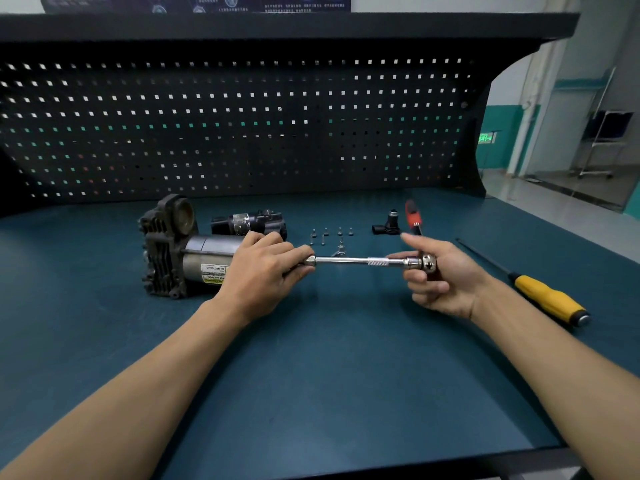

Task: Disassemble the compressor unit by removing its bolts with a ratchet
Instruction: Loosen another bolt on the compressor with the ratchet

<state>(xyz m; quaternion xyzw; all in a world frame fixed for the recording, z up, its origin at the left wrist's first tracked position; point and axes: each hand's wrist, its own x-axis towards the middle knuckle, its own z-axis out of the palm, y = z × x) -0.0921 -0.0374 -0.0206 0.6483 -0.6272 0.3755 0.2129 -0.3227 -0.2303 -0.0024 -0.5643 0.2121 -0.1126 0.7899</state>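
Compressor unit [173, 251] lies at about 10 o'clock on the bench [311, 375], long axis 9 to 3, finned head toward 9, motor can toward 3 and partly behind the left hand [263, 271]. The ratchet [367, 261] runs along the same 9-to-3 line, head at 3: the left hand's fingers curl round its 9 o'clock end, and the right hand [440, 275] pinches the head, forefinger straight. Loose bolts [329, 235] stand just toward 12.
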